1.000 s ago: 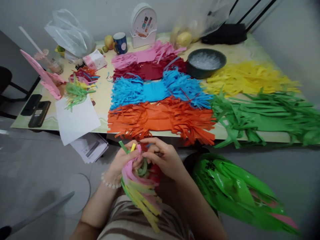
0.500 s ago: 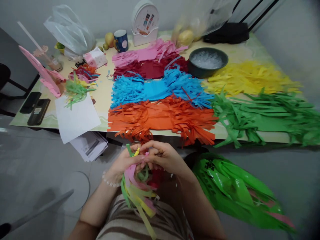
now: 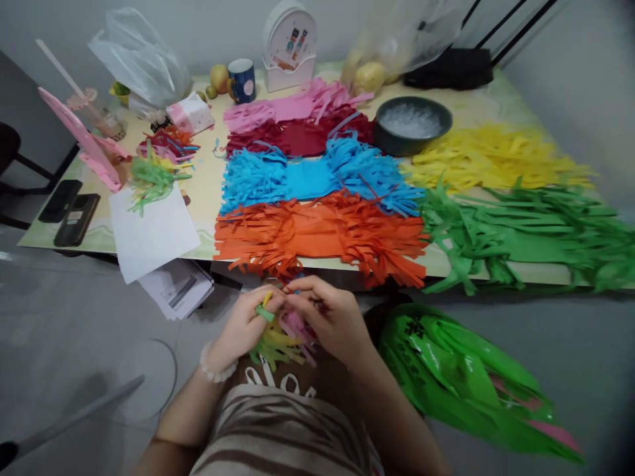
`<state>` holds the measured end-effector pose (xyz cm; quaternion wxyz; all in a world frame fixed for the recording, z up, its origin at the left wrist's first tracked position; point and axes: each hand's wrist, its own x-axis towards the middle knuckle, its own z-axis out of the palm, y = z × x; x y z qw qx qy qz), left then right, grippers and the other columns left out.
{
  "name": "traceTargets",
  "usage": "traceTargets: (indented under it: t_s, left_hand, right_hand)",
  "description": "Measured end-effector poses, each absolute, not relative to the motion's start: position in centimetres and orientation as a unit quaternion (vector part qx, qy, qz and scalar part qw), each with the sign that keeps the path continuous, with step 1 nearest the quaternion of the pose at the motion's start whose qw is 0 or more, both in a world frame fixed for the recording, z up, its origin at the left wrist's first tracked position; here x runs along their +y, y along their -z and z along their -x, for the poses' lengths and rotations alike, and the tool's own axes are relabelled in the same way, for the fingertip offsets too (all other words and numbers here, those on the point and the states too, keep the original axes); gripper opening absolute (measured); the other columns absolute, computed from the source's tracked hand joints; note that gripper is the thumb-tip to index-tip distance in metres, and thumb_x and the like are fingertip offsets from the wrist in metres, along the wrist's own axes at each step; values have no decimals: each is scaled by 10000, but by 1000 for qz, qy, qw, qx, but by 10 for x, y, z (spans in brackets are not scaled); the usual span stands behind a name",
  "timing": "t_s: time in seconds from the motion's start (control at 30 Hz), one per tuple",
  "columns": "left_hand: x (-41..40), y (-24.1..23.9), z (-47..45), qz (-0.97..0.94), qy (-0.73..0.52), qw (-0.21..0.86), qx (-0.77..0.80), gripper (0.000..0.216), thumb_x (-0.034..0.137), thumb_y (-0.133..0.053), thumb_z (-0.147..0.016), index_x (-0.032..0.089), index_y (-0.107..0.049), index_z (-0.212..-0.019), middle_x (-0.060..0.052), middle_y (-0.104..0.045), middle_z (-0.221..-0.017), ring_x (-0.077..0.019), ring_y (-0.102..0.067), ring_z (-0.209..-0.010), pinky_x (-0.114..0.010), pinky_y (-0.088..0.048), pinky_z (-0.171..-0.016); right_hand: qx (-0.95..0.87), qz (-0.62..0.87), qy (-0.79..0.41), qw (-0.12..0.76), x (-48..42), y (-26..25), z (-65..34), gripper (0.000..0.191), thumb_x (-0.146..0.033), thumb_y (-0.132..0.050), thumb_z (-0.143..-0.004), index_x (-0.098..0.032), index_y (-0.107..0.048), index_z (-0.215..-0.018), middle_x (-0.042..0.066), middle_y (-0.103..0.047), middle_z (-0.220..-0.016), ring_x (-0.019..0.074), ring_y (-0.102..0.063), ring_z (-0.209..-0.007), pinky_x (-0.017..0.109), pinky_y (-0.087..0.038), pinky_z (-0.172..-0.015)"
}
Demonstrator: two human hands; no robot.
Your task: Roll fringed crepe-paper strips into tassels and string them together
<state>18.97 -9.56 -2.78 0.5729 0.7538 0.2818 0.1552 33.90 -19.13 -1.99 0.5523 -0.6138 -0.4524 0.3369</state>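
Note:
My left hand (image 3: 244,325) and my right hand (image 3: 331,316) meet in front of my chest, both closed on a bundle of paper strips (image 3: 282,338) in pink, yellow and green. The strips hang bunched below my fingers, and short green and yellow ends stick up between my thumbs. A bead bracelet (image 3: 212,371) circles my left wrist. Just beyond my hands lies fringed orange paper (image 3: 317,237) at the table's near edge, with fringed blue paper (image 3: 312,177) behind it.
The table (image 3: 203,192) also carries pink, dark red, yellow (image 3: 496,155) and green (image 3: 526,238) fringed paper, a dark bowl (image 3: 411,122), a blue mug (image 3: 241,79), white sheets (image 3: 151,235), two phones (image 3: 69,211) and plastic bags. A green plastic bag (image 3: 461,380) lies at my right.
The hanging strips have been drawn up into a shorter, tighter bunch under my hands. Both hands have shifted slightly, staying pressed together on the bundle.

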Motion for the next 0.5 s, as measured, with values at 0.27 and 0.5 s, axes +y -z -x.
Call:
traceTargets:
  t_s: [0.27, 0.5]
  left_hand:
    - [-96, 25, -187, -739, -65, 611, 276, 319, 377, -552, -890, 151, -575, -667, 10, -538, -629, -125, -461, -615, -234, -371, -603]
    - [-95, 29, -184, -459, -109, 826, 308, 385, 493, -776, -752, 127, -659, -775, -7, -595, -665, -86, -502, -537, -190, -400, -512]
  right_hand:
    - [-562, 596, -330, 469, -183, 20, -344, 97, -197, -595, -901, -167, -677, -859, -44, -632, -584, 75, -536, -486, 165, -396, -496]
    - [-491, 622, -218, 570, -187, 23, -345, 85, -178, -588, -910, -181, -660, -864, -24, -702, -669, 90, -626, -540, 165, -465, -536]
